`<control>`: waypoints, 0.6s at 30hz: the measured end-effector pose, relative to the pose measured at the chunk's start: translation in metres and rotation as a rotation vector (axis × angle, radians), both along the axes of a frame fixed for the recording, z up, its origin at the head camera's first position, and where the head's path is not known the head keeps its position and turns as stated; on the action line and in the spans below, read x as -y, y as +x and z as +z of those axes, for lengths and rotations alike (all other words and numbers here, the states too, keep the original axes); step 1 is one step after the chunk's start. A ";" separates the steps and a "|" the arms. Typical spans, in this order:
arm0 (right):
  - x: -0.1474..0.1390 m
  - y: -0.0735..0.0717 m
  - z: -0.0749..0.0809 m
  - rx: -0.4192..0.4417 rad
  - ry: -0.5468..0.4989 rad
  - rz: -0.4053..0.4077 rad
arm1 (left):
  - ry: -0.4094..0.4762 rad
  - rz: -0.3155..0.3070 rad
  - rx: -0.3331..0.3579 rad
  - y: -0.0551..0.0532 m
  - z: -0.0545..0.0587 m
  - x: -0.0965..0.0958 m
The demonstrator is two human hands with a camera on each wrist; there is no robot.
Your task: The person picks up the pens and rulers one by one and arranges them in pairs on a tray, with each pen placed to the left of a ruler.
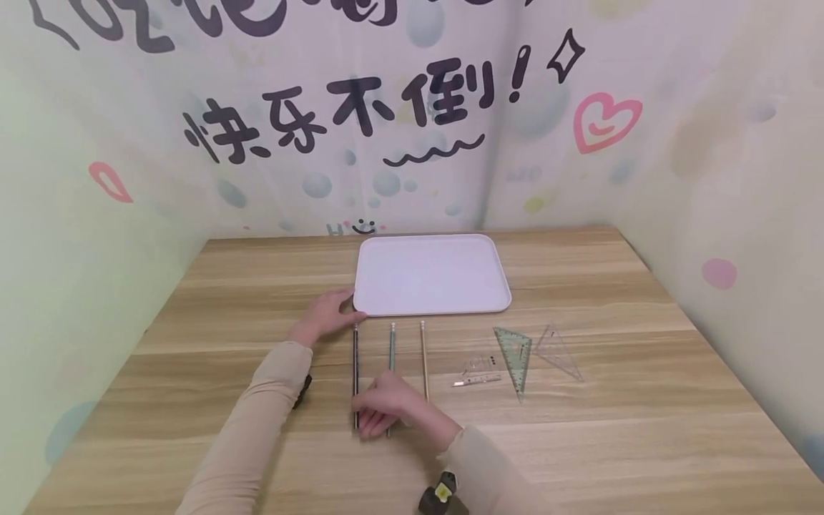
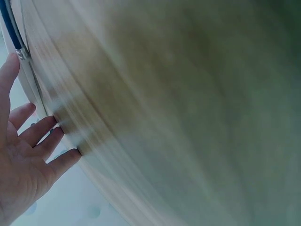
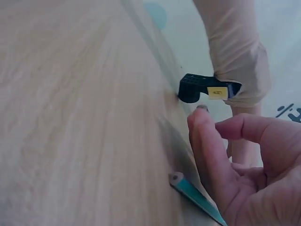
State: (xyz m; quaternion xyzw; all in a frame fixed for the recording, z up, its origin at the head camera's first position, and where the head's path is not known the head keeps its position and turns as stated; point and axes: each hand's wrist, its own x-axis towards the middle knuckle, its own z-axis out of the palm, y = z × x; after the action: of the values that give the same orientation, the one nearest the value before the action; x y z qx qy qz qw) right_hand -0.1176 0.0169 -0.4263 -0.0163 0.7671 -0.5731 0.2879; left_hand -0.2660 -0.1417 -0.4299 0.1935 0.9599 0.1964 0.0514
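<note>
Three pencils lie side by side on the wooden table: a dark pencil [image 1: 355, 357], a teal pencil [image 1: 393, 347] and a tan pencil [image 1: 424, 350]. My right hand [image 1: 389, 402] reaches over the teal one and pinches the dark pencil near its lower end; a dark tip shows at the fingertips in the right wrist view. With fingers spread, my left hand [image 1: 331, 312] is at the near left corner of a white tray [image 1: 431, 275]. In the left wrist view its thumb [image 2: 10, 70] is right at the dark pencil's metal-banded end.
Right of the pencils lie a clear drawing piece [image 1: 478, 372], a green set square [image 1: 515, 357] and a clear set square [image 1: 558, 354]. A printed cloth wall [image 1: 309, 186] rises behind the table [image 1: 611, 443]. Both wrists wear black cameras.
</note>
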 end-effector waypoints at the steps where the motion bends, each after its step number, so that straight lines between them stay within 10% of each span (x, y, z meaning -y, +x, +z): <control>1: -0.001 -0.001 0.000 0.030 -0.024 -0.003 | 0.003 -0.002 -0.001 0.000 0.001 0.000; 18: -0.007 0.003 -0.004 0.174 -0.195 -0.032 | 0.031 0.006 0.010 0.003 0.001 0.000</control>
State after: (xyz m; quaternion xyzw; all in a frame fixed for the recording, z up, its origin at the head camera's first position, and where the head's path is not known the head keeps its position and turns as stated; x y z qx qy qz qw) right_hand -0.1142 0.0237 -0.4307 0.0177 0.6800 -0.6488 0.3411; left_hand -0.2632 -0.1417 -0.4292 0.1902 0.9570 0.2125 0.0527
